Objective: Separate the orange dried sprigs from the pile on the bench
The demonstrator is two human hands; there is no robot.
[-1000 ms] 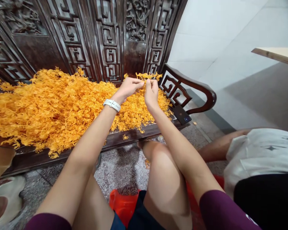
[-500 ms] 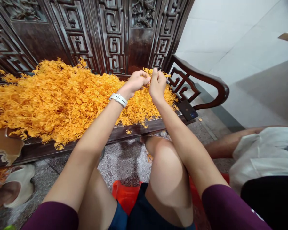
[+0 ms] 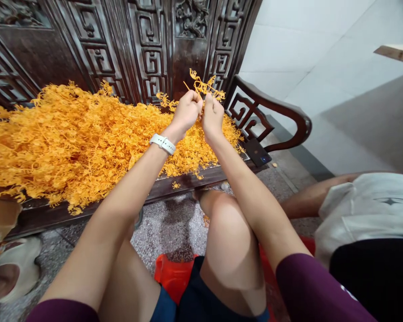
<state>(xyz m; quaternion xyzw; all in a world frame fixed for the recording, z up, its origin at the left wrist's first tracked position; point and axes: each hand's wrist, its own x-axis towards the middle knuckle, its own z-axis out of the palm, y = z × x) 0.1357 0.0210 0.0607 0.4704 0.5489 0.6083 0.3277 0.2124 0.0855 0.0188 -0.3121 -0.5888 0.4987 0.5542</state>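
left hand (image 3: 188,108) and right hand (image 3: 212,116) pinch orange stems (image 3: 201,86) above the right end of the counter (image 3: 161,190); they look light, springy, perhaps fragile, best held near the forks.

Backrest (image 3: 190,58) across the upper left is dark carved wood, pretty glossy, and the tabletop (image 3: 163,188) edge has the same shine. The pile (image 3: 87,143) at mid-left looks like matt, spindly plastic. Strap (image 3: 162,143) near centre: smooth, kinda rubbery. Stool (image 3: 173,275) at bottom centre's shiny plastic, wall (image 3: 289,49) upper right's smooth, pale shorts (image 3: 366,214) far right are matt cloth.
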